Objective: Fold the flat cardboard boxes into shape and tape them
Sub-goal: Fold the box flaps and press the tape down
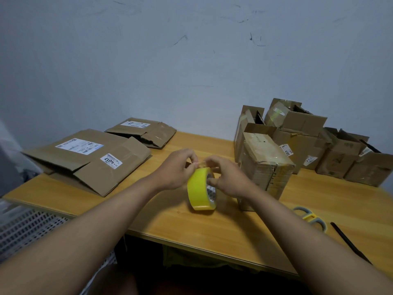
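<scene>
Far left, two flat boxes: large flat box (89,160) at 9 o'clock from the hands, smaller flat box (142,133) at 11 o'clock.

Centre: left hand (176,169) pinches the free tape end at the top of the yellow tape roll (201,189). Roll stands on edge on the table (191,226), its axis running roughly 9-to-3. Right hand (227,177) holds the roll, fingers hooked into the core.

At 3 o'clock, just beside the right hand: formed box (265,169), upright, partly taped. Likely the strip's target; right hand nearer.

Further right: finished boxes (340,154), scissors (310,217).
</scene>
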